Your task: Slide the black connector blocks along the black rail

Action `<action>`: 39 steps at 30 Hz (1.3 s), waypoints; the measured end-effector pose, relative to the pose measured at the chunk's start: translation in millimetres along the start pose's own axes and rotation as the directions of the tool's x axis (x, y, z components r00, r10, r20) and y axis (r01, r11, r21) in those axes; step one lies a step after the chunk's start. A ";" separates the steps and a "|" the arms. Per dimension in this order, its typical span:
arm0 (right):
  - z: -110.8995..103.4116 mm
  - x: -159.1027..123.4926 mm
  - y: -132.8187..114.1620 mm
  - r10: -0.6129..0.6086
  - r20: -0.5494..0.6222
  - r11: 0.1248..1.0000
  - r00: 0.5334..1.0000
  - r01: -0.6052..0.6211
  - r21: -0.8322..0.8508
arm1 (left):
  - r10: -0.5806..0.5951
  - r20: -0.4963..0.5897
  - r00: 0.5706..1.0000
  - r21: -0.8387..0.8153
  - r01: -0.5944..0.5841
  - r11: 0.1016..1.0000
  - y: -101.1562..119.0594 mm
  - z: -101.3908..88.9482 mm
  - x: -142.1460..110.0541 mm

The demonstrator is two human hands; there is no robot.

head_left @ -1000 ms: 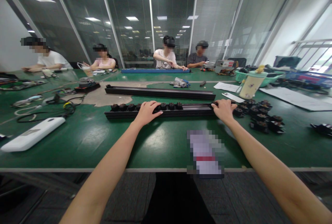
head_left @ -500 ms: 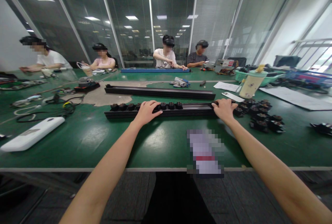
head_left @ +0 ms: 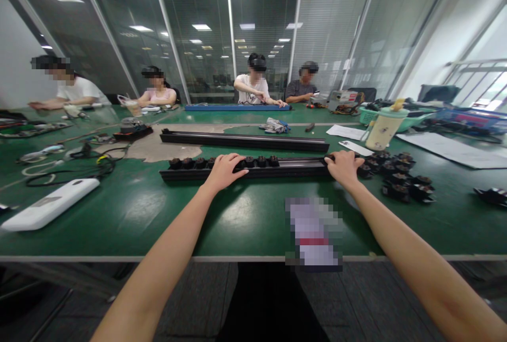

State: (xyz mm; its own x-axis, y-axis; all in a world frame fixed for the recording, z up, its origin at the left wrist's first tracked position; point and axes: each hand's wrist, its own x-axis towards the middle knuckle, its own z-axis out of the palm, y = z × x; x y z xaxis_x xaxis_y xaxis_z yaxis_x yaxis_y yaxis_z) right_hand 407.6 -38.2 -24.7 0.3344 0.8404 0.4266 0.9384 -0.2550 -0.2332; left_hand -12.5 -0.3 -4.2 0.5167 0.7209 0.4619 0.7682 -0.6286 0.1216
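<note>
A long black rail [head_left: 291, 171] lies crosswise before me, with several round-topped black socket modules [head_left: 187, 163] seated along its left and middle stretch. My left hand [head_left: 227, 170] is wrapped over the rail's middle, thumb on the near side and fingers covering some modules. At the rail's right end, my right hand [head_left: 345, 166] is closed with bent fingers on a small black piece [head_left: 328, 158], most of which the hand hides. Just right of that hand sits a cluster of loose black modules [head_left: 398, 177].
A second black rail [head_left: 245, 141] lies parallel behind. Nearby are a pale tumbler [head_left: 386, 128], a white phone [head_left: 355, 148], papers [head_left: 455, 149] and a pixelated item [head_left: 312, 233] at the front edge. A white case [head_left: 51, 204] and cables [head_left: 103, 165] lie left. Several people sit across the table.
My right hand has shifted very slightly to the right at the rail's end. The left hand, the rail and the modules look unchanged.
</note>
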 end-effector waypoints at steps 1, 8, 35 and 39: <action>0.1 0.2 0.2 0.003 0.001 1.000 1.000 -0.003 -0.004 | 0.001 -0.001 1.000 0.000 -0.001 1.000 0.0 0.0 0.0; 2.2 2.1 4.4 0.007 0.002 1.000 1.000 -0.007 -0.025 | -0.007 0.003 1.000 0.008 0.006 1.000 1.1 -0.2 0.0; 2.0 6.2 14.3 0.052 -0.001 0.999 0.999 -0.052 -0.017 | 0.003 -0.001 1.000 -0.001 -0.003 1.000 0.8 0.1 -0.2; 2.2 6.3 16.0 0.062 -0.015 0.998 0.998 -0.062 -0.019 | -0.002 0.000 1.000 0.002 0.002 1.000 1.4 -0.2 -0.2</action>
State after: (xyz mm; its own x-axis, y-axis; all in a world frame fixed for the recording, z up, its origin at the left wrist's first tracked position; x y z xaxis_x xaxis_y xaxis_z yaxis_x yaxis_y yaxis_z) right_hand 424.5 -35.9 -27.7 0.3933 0.8159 0.4239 0.9172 -0.3161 -0.2426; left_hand -11.6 -1.4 -3.9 0.5151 0.7222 0.4617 0.7699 -0.6266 0.1211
